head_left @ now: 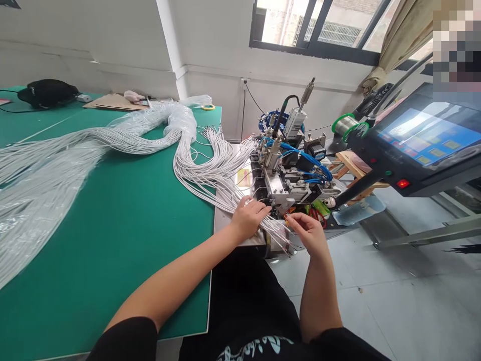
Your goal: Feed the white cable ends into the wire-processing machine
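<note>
A thick bundle of thin white cables runs off the table to the front of a small bench machine. My left hand rests over the cables, its fingers closed around some of them close to the machine's front. Loose cable ends with bared tips fan out below its fingers. To the right, my right hand pinches a thin cable end between thumb and fingertips, just below the machine head. The fingertips hide most of that end.
The green table bears more cables in clear plastic wrap. A lit touch screen on an arm stands at right, with a solder wire spool behind it. Blue air hoses cross the machine.
</note>
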`<state>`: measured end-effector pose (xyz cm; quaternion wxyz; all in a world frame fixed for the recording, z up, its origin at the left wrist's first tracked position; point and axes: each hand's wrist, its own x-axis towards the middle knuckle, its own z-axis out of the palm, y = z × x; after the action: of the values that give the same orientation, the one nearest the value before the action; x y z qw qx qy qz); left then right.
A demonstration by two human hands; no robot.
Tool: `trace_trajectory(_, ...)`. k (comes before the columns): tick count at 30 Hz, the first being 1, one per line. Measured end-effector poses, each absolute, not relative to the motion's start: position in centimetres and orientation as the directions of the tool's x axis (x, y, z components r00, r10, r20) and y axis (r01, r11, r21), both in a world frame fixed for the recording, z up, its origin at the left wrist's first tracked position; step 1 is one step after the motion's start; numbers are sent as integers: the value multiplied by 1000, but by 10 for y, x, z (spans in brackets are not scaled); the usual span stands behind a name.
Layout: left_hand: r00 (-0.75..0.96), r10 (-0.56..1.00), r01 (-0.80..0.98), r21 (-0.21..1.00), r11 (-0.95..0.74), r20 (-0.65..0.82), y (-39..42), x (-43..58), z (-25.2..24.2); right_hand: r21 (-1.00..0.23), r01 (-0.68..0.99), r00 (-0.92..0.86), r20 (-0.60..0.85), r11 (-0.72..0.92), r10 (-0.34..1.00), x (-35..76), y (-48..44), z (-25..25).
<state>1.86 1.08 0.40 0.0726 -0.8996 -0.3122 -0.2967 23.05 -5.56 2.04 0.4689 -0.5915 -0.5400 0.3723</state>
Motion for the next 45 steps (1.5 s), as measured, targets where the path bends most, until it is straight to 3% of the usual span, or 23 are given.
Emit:
trace_trajectory(6, 651, 494, 584, 35, -811, 577, 10, 16, 7, -948, 315, -77, 22, 45, 997, 227, -68, 37)
trace_trajectory(14, 712, 445, 523, 12, -852, 543, 11, 17, 8, -947, 300, 137, 164, 117, 977, 221, -67, 33)
trace_trajectory(20, 698, 419, 514, 0, -858, 581, 10, 17, 11, -968, 230, 286, 171, 106, 943, 220, -65, 28)
trace_trajectory(45, 780, 473, 489, 71, -869, 410, 13, 19, 7, -972, 217, 319, 156, 88, 935, 222, -55, 11)
